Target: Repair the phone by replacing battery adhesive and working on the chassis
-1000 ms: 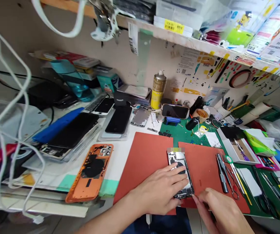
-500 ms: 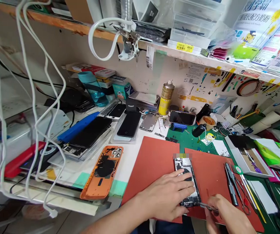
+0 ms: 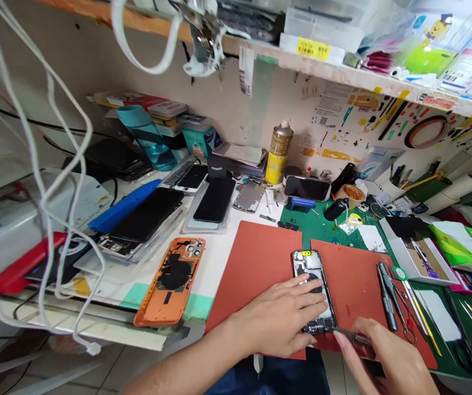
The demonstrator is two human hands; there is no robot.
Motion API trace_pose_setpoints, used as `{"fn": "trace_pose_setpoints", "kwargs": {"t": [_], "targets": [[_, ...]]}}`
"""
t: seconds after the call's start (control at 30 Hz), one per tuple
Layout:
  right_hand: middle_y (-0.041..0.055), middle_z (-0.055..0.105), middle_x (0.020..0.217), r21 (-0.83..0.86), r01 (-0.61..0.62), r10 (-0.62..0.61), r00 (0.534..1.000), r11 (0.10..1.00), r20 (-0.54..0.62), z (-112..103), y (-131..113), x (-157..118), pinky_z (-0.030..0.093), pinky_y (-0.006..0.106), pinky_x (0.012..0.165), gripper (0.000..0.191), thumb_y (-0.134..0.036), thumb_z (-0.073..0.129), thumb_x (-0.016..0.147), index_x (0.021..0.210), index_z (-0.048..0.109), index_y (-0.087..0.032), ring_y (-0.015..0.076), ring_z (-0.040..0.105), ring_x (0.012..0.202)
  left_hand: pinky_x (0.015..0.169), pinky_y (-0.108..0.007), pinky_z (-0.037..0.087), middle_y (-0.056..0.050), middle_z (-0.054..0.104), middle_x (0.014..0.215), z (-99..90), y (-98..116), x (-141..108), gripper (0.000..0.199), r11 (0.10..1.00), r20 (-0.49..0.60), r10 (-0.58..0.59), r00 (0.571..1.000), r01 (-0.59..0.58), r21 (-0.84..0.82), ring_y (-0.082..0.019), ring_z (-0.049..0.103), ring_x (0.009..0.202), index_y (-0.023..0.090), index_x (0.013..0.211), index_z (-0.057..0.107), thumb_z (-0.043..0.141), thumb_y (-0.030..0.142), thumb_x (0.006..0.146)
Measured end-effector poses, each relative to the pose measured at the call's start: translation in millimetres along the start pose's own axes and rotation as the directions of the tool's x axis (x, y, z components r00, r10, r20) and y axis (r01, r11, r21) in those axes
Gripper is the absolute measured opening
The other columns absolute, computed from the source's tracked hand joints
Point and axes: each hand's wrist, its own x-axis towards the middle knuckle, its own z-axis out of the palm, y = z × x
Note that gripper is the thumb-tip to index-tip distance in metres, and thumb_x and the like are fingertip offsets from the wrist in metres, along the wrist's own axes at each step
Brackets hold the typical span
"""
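An opened phone with its inner parts showing [image 3: 312, 263] lies on red mats [image 3: 256, 258]. My left hand [image 3: 281, 315] rests flat across its middle and lower left side, fingers spread over it. Beside the phone's lower right corner, my right hand [image 3: 378, 351] grips a thin dark tool [image 3: 353, 335], whose tip meets the phone's bottom edge. An orange phone back housing [image 3: 174, 282] lies to the left of the mats.
Screwdrivers [image 3: 387, 296] and scissors lie right of the phone. Farther back stand a yellow spray can [image 3: 279, 151], a propped phone [image 3: 307, 188] and an open box [image 3: 417, 252]. White cables [image 3: 46, 192] hang at left, below a shelf [image 3: 326, 71].
The whole view has shifted, with the bench higher in the picture. My left hand stays on the phone. The tool in my right hand lies at a slightly different angle.
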Motion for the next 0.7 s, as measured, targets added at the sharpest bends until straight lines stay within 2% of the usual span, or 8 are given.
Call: {"fn": "trace_pose_setpoints", "kwargs": {"t": [0.1,0.23,0.47,0.57,0.7], "targets": [[-0.0001,0.065,0.079,0.003,-0.035,0.035,0.998,0.999,0.052,-7,-7,4,0.054,0.025,0.058,0.008,-0.015,0.056,0.107,0.111,0.058,-0.022,0.0148,0.066,0.060,0.142,-0.046,0.018,-0.010,0.056,0.167,2.1,0,1,0.058,1.000,-0.017,-0.022,1.000,0.022,0.009,-0.026,0.030,0.168,0.015,0.161,0.051,0.058,0.043,0.110],[-0.0016,0.063,0.080,-0.039,-0.098,0.100,0.994,0.994,0.042,-10,-14,8,0.050,0.027,0.060,0.009,-0.013,0.058,0.106,0.110,0.057,-0.022,0.0141,0.061,0.061,0.141,-0.047,0.022,-0.008,0.057,0.167,4.1,-2,4,0.058,0.999,-0.033,-0.034,0.999,0.035,0.031,-0.027,0.034,0.166,0.017,0.159,0.055,0.064,0.041,0.107],[-0.0008,0.062,0.082,-0.021,-0.116,0.117,0.992,0.993,0.055,-12,-17,9,0.048,0.028,0.062,0.013,-0.010,0.058,0.105,0.111,0.057,-0.021,0.0143,0.057,0.066,0.139,-0.049,0.024,-0.007,0.058,0.166,7.7,-5,6,0.058,0.999,-0.037,-0.013,0.999,0.015,0.051,-0.028,0.035,0.166,0.019,0.159,0.056,0.065,0.042,0.107],[0.0014,0.065,0.087,0.007,-0.127,0.126,0.990,0.992,0.071,-13,-18,9,0.051,0.029,0.065,0.015,-0.009,0.058,0.104,0.114,0.057,-0.021,0.0155,0.060,0.071,0.139,-0.049,0.024,-0.007,0.057,0.167,8.1,-5,6,0.059,0.998,-0.022,-0.018,1.000,0.019,0.062,-0.029,0.036,0.165,0.018,0.160,0.055,0.064,0.042,0.107],[0.0001,0.063,0.083,-0.009,-0.138,0.138,0.988,0.990,0.069,-12,-21,9,0.051,0.028,0.062,0.014,-0.010,0.058,0.105,0.115,0.058,-0.020,0.0148,0.059,0.067,0.139,-0.048,0.024,-0.007,0.057,0.167,8.6,-5,5,0.059,0.998,-0.038,-0.011,0.999,0.013,0.068,-0.029,0.037,0.165,0.019,0.160,0.055,0.064,0.044,0.107]]}}
